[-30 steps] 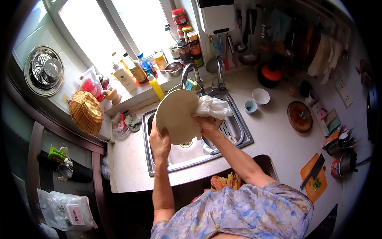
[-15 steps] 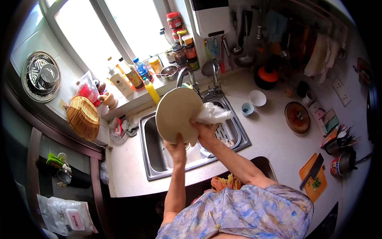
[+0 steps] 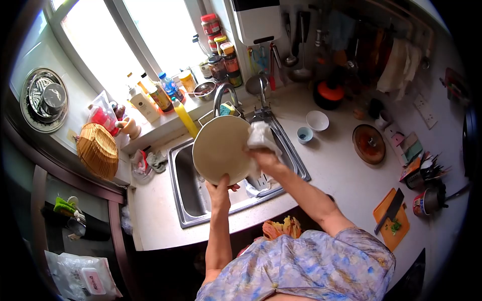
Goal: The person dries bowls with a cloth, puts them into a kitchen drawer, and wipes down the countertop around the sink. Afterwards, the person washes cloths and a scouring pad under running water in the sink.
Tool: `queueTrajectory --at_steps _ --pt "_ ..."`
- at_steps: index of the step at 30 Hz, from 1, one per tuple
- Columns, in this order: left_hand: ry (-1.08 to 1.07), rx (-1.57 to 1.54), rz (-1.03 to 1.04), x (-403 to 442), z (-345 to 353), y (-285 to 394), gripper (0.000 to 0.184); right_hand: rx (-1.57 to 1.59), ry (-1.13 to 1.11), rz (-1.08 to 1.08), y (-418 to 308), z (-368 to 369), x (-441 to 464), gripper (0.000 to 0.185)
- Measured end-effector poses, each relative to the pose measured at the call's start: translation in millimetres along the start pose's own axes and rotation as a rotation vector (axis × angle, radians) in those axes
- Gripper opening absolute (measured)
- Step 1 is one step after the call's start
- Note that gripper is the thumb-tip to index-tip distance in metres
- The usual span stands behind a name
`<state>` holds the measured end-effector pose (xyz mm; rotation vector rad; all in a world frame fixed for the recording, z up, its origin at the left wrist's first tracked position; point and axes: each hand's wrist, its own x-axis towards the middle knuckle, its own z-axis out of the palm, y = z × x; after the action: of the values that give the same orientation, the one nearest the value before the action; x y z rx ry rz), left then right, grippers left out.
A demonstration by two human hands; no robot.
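Observation:
A round cream-coloured plate or shallow bowl (image 3: 221,148) is held tilted above the steel sink (image 3: 188,193). My left hand (image 3: 220,189) grips its lower edge, with the thumb on the near face and fingers behind. At the plate's right edge, my right hand (image 3: 265,158) is closed on a crumpled white cloth (image 3: 263,136); it is slightly blurred. Behind the plate rises the curved faucet (image 3: 218,100), beside a rack with a sponge (image 3: 227,109).
Right of the sink are a white bowl (image 3: 317,121), a small cup (image 3: 304,134) and a round lid (image 3: 368,144). Farther right, a knife (image 3: 389,210) lies on an orange cutting board (image 3: 391,241). Bottles and jars line the window sill (image 3: 165,118).
My left hand has shifted from the plate's left side to its lower edge. The cloth in my right hand is more bunched and sits at the plate's right rim. The camera view has shifted slightly.

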<state>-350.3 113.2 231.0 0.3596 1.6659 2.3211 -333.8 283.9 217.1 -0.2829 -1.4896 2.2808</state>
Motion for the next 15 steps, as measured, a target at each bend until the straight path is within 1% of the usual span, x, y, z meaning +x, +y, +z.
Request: queueTrajectory --at_steps 1,2,3,4,5,6,7,8,9,10,11,13,14,15 --pt "-0.031 -0.017 -0.063 -1.6 -4.4 0.9 0.023 -0.346 -0.063 -0.125 -10.8 -6.4 3.5 0.038" --pt "-0.010 -0.014 -0.124 -4.3 -5.0 2.3 0.023 -0.963 -0.001 -0.303 -12.1 -15.5 18.2 0.036" --pt "0.021 -0.037 -0.190 -8.4 -1.4 9.4 0.022 -0.956 -0.031 -0.652 4.9 -35.9 38.0 0.035" --pt "0.019 -0.047 -0.262 -10.3 -6.7 6.1 0.023 -0.676 -0.063 -0.582 -33.6 -25.9 22.0 0.038" --pt "0.015 -0.061 -0.330 -9.3 -11.6 0.7 0.023 -0.015 -0.162 -0.507 -26.7 -20.0 29.3 0.046" --pt "0.003 -0.091 -0.364 -10.3 -14.7 -6.2 0.024 -0.605 -0.158 -0.779 -65.9 -10.3 15.1 0.046" --pt "0.010 -0.099 -0.370 -11.8 -13.6 -7.4 0.024 -1.106 -0.171 -0.900 -82.0 -1.7 7.8 0.051" --pt "-0.017 -0.142 -0.363 -11.2 -10.1 -8.0 0.025 -1.560 -0.157 -1.089 -98.1 6.9 0.7 0.057" --pt "-0.045 -0.183 -0.357 -12.7 -7.1 -10.0 0.025 -1.915 -0.166 -1.138 -87.9 12.9 2.9 0.068" --pt "0.071 -0.378 -0.275 -17.7 -0.1 -18.0 0.028 -1.978 -0.330 -1.090 -82.5 12.9 -0.3 0.083" --pt "0.073 -0.383 -0.279 -18.3 -2.3 -18.1 0.028 -1.858 -0.631 -0.741 -83.1 6.2 -7.4 0.091" --pt "-0.103 -0.301 -0.328 -16.0 -10.3 -14.8 0.031 -1.426 -0.916 -0.304 -96.4 8.0 -15.7 0.091" --pt "-0.128 -0.296 -0.300 -15.7 -11.9 -15.7 0.028 -1.360 -0.944 -0.471 -94.1 7.2 -13.6 0.078" --pt "-0.126 -0.301 -0.298 -16.2 -11.0 -14.9 0.028 -1.364 -0.948 -0.471 -83.6 4.9 -11.2 0.078"
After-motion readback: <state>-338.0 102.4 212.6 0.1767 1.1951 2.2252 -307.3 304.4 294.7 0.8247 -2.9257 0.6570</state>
